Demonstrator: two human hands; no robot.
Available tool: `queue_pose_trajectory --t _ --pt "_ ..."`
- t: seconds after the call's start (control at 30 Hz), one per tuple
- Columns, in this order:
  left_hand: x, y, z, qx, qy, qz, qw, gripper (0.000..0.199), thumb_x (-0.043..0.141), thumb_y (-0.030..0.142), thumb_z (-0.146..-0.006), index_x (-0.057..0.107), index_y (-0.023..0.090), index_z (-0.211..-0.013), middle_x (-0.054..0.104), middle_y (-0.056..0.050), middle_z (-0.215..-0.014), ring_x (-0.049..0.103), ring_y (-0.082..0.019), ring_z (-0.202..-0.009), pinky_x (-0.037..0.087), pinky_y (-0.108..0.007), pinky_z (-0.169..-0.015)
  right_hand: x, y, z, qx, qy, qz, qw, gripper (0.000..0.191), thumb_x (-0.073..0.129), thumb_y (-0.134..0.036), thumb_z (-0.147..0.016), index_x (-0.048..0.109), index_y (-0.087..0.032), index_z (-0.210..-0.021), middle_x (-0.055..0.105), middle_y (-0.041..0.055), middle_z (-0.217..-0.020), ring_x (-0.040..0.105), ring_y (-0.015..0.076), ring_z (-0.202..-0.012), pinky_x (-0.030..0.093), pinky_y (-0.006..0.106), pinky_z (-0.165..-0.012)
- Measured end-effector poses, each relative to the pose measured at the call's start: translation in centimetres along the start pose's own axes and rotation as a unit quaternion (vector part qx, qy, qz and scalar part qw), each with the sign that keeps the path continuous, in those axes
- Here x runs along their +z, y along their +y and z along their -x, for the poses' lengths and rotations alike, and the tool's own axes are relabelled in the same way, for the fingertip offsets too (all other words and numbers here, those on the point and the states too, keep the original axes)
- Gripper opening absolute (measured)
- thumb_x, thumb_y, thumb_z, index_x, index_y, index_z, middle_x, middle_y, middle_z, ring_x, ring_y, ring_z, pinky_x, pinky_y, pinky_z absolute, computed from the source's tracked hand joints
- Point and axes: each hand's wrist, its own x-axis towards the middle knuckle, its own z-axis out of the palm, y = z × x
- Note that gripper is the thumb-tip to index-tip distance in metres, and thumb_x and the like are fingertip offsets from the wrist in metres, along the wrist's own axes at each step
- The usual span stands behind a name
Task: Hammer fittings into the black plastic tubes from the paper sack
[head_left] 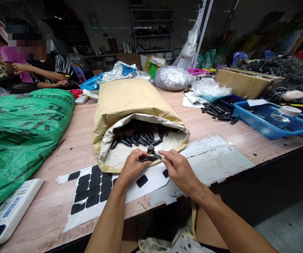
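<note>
At the mouth of a large tan paper sack point(138, 100), my left hand point(134, 165) is closed on a black part point(150, 150) with a round end. My right hand point(178, 167) pinches the thin rod-like end of the same part from the right. Another dark piece lies along my left fingertips; its link to the part is unclear. Several black tubular pieces point(142, 137) lie inside the sack. Below my hands is a white sheet point(130, 196) with rows of black rounded-square stickers point(93, 189). A grey flat sheet point(217, 158) lies to the right.
A green woven bag point(30, 123) and a white box point(14, 211) sit at left. At right are a blue basket point(270, 130), loose black pieces point(217, 110) and a cardboard box point(243, 82). Two people sit at far left. The table's front edge runs beneath my forearms.
</note>
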Motion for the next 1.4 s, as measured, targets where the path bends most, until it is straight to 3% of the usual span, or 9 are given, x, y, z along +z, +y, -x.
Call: queue_pose_trajectory --t 0.17,0.3,0.47,0.67,0.77,0.87,1.0,1.17,1.4 --pt "0.0 -0.1 -0.1 -0.007 -0.009 -0.003 1.0 0.011 0.075 0.021 -0.073 0.064 0.019 -0.074 0.057 0.0 -0.08 0.056 -0.02 -0.084 0.042 -0.031 -0.075 1.4 -0.8 0.8 -0.025 0.002 0.017 1.0 0.038 0.045 -0.019 -0.1 0.065 -0.022 -0.132 0.062 0.0053 -0.093 0.063 0.0161 -0.085 0.051 0.028 -0.08" --pt "0.1 -0.1 -0.1 -0.009 -0.001 -0.003 1.0 0.013 0.074 0.019 -0.073 0.062 0.019 -0.068 0.055 0.0 -0.078 0.055 -0.02 -0.083 0.043 -0.031 -0.075 1.8 -0.4 1.0 -0.01 -0.035 0.058 0.998 0.036 0.046 -0.017 -0.1 0.068 -0.025 -0.127 0.06 0.0033 -0.088 0.061 0.0158 -0.082 0.05 0.026 -0.075" --pt "0.2 0.0 -0.1 -0.012 0.002 0.011 1.0 0.015 0.076 0.02 -0.072 0.071 0.02 -0.086 0.065 -0.002 -0.089 0.059 -0.022 -0.093 0.045 -0.034 -0.086 0.9 -0.1 0.8 -0.01 0.026 0.057 0.998 0.037 0.045 -0.018 -0.1 0.066 -0.022 -0.131 0.063 0.0055 -0.095 0.063 0.0168 -0.088 0.051 0.028 -0.081" --pt "0.1 0.0 -0.1 -0.007 0.002 -0.007 1.0 0.012 0.074 0.021 -0.072 0.072 0.019 -0.084 0.065 -0.002 -0.087 0.06 -0.023 -0.093 0.045 -0.034 -0.083 1.0 0.3 1.6 0.003 -0.01 0.076 0.997 0.037 0.045 -0.017 -0.1 0.068 -0.024 -0.128 0.063 0.0039 -0.092 0.063 0.0162 -0.086 0.05 0.027 -0.08" --pt "0.1 -0.1 -0.1 -0.007 0.002 0.001 1.0 0.018 0.073 0.023 -0.072 0.074 0.02 -0.089 0.066 -0.002 -0.091 0.06 -0.023 -0.093 0.046 -0.034 -0.085 0.0 1.0 1.1 0.012 0.011 0.094 0.995 0.036 0.047 -0.02 -0.1 0.067 -0.024 -0.129 0.065 0.004 -0.095 0.064 0.0165 -0.089 0.049 0.026 -0.082" --pt "0.0 0.1 -0.1 -0.014 -0.005 -0.01 1.0 0.018 0.072 0.024 -0.071 0.075 0.02 -0.089 0.067 -0.003 -0.091 0.061 -0.024 -0.095 0.046 -0.036 -0.086 -1.7 2.2 -0.2 0.033 0.03 0.159 0.986 0.033 0.049 -0.022 -0.099 0.069 -0.026 -0.126 0.066 0.0038 -0.098 0.064 0.017 -0.091 0.047 0.026 -0.08" --pt "-0.3 0.3 -0.1 -0.021 -0.012 -0.018 1.0 0.019 0.07 0.023 -0.07 0.076 0.02 -0.089 0.067 -0.003 -0.091 0.061 -0.024 -0.094 0.046 -0.036 -0.085 -3.2 4.6 -1.5 0.072 0.01 0.284 0.956 0.028 0.054 -0.021 -0.097 0.072 -0.029 -0.118 0.066 0.0029 -0.097 0.061 0.0174 -0.089 0.042 0.027 -0.073" --pt "-0.2 0.3 -0.1 -0.03 -0.012 -0.022 0.999 0.02 0.071 0.023 -0.069 0.075 0.021 -0.089 0.068 -0.003 -0.092 0.061 -0.025 -0.097 0.046 -0.036 -0.086 -2.3 6.7 -1.0 0.049 0.013 0.354 0.934 0.026 0.051 -0.023 -0.099 0.071 -0.026 -0.115 0.064 0.0048 -0.096 0.057 0.0191 -0.092 0.038 0.029 -0.077" --pt "-0.1 -0.1 -0.2 -0.024 -0.019 -0.044 0.999 0.021 0.069 0.029 -0.074 0.074 0.021 -0.093 0.068 -0.005 -0.096 0.06 -0.026 -0.097 0.046 -0.038 -0.087 -1.6 6.9 -0.6 0.048 0.016 0.378 0.925 0.025 0.05 -0.025 -0.099 0.067 -0.026 -0.117 0.063 0.0056 -0.099 0.055 0.021 -0.095 0.035 0.032 -0.078"
